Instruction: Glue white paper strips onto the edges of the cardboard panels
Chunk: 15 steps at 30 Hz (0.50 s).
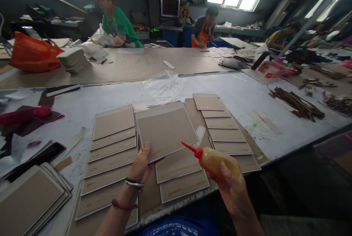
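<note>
My left hand (pixel 142 162) grips the lower left corner of a beige rectangular panel (pixel 167 127), thumb on top, and the panel is tilted above other panels. In my right hand (pixel 233 188) is a squeeze glue bottle (pixel 218 162) with yellowish contents and a red nozzle pointing left, its tip close to the panel's lower right corner. Overlapping panels with a glossy streak along their near edges lie in a left column (pixel 110 151), in a right column (pixel 225 135) and beneath the held panel (pixel 180 170).
A stack of panels (pixel 30 199) lies at the lower left. A clear plastic bag (pixel 162 87) rests beyond the panels, and brown strips (pixel 297 104) lie to the right. Co-workers (pixel 119 26) sit across the table, near an orange bag (pixel 34 52).
</note>
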Each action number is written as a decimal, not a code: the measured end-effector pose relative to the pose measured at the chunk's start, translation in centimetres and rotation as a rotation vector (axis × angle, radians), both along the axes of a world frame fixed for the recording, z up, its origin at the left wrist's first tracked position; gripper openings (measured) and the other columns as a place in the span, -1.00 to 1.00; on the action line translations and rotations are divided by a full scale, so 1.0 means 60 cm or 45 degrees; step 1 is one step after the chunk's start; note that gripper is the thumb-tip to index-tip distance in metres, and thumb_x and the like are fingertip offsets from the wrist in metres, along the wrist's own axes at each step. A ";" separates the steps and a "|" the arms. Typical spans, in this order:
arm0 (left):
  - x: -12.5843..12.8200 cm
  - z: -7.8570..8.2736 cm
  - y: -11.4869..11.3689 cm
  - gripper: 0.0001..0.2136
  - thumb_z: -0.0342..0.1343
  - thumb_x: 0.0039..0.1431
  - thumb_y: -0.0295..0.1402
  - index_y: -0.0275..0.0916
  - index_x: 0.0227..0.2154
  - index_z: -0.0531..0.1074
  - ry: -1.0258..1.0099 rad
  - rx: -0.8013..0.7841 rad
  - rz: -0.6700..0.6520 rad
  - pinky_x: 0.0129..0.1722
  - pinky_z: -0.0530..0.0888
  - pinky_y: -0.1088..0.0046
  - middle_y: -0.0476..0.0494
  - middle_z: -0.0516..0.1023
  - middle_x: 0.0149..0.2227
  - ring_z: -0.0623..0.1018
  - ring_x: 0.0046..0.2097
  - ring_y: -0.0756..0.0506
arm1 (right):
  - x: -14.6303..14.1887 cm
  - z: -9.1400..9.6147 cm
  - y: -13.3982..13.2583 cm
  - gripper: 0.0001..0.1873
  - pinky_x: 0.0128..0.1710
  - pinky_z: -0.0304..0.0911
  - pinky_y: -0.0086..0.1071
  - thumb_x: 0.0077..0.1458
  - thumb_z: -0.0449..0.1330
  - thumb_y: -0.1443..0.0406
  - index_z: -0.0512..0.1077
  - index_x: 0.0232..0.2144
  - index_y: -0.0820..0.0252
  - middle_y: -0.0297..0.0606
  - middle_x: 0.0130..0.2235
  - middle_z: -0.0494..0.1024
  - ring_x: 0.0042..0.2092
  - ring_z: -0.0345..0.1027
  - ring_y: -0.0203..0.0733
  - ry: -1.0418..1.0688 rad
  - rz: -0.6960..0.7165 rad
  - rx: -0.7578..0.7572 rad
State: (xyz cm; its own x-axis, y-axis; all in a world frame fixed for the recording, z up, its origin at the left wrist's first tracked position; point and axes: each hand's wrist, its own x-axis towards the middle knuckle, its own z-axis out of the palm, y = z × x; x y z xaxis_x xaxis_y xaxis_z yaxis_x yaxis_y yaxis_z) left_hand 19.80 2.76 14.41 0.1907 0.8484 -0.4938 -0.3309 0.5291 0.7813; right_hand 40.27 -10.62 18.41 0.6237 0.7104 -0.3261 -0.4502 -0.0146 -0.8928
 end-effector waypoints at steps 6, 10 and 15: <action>0.027 -0.121 0.029 -0.69 -0.10 0.20 -0.20 -0.27 -0.09 0.25 0.225 -0.057 -0.252 -0.27 0.52 0.30 -0.22 0.52 -0.17 0.55 -0.25 -0.10 | 0.047 -0.014 -0.024 -0.58 -0.48 0.40 -0.35 -0.20 0.33 0.24 0.34 -0.23 0.17 -0.26 -0.23 0.48 -0.30 0.42 -0.14 0.098 -0.129 -0.017; 0.024 -0.159 0.024 -0.67 -0.22 0.25 -0.21 -0.30 -0.04 0.21 0.417 -0.039 -0.382 -0.31 0.51 0.30 -0.26 0.53 -0.17 0.55 -0.28 -0.10 | 0.060 -0.023 -0.026 -0.59 -0.51 0.41 -0.32 -0.21 0.34 0.22 0.37 -0.26 0.19 -0.25 -0.28 0.51 -0.33 0.44 -0.11 0.046 -0.201 -0.072; 0.016 -0.155 0.022 -0.81 0.01 0.13 -0.30 -0.35 -0.30 0.38 0.843 0.125 -0.372 -0.20 0.43 0.28 -0.29 0.54 -0.30 0.52 -0.20 -0.18 | 0.067 -0.040 -0.031 -0.64 -0.52 0.43 -0.34 -0.29 0.37 0.23 0.45 -0.34 0.19 -0.24 -0.34 0.56 -0.36 0.46 -0.07 0.069 -0.127 -0.099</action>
State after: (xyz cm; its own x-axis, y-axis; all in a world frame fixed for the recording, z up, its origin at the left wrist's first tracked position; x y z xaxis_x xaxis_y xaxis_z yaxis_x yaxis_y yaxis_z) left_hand 20.75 4.06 5.11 0.1038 0.8549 -0.5083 0.3716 0.4408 0.8171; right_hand 44.30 -12.50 16.03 0.6700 0.6170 -0.4127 -0.5002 -0.0355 -0.8652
